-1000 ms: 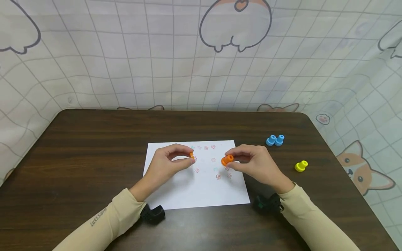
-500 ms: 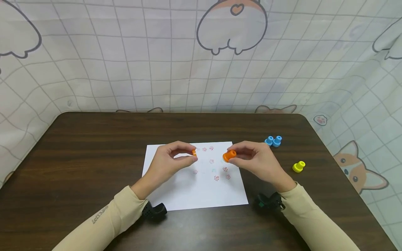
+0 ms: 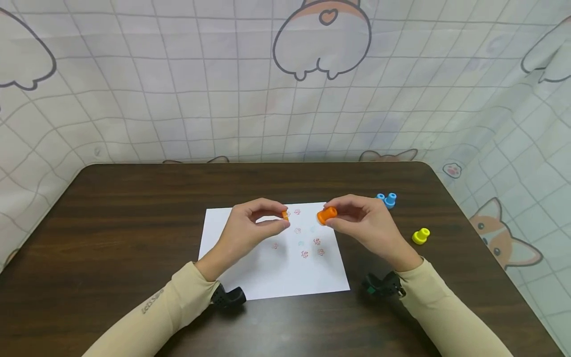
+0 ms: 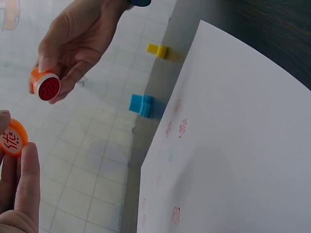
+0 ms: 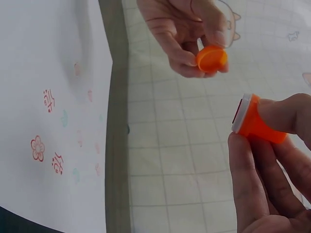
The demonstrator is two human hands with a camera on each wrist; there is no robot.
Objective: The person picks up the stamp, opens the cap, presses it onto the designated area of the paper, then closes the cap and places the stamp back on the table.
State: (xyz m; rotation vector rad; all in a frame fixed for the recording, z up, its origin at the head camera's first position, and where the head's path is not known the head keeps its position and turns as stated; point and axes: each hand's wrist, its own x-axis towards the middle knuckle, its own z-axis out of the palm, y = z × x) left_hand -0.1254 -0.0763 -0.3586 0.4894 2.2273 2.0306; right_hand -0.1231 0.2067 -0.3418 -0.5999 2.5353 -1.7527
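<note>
Over the white paper [image 3: 285,277], my left hand [image 3: 247,230] pinches a small round orange stamp cap [image 4: 14,138] between thumb and fingers. In the left wrist view the cap's face bears a red character, and in the right wrist view its hollow side shows. My right hand [image 3: 368,225] grips an orange stamp [image 5: 265,125] above the paper's right edge. Its bare red stamping face [image 4: 49,89], ringed in white, points toward the left hand. Cap and stamp are held apart, a short gap between them. Red and faint blue prints [image 5: 38,148] of flowers and characters mark the paper.
Behind the right hand stand two blue stamps [image 3: 390,200], partly covered by it. A yellow stamp [image 3: 421,236] stands farther right on the dark wooden table [image 3: 125,238]. A patterned white curtain [image 3: 178,84] hangs behind the table.
My left hand has moved right with the cap, narrowing the gap to the stamp. The right hand has risen slightly, still holding the stamp. The head view has shifted a little.
</note>
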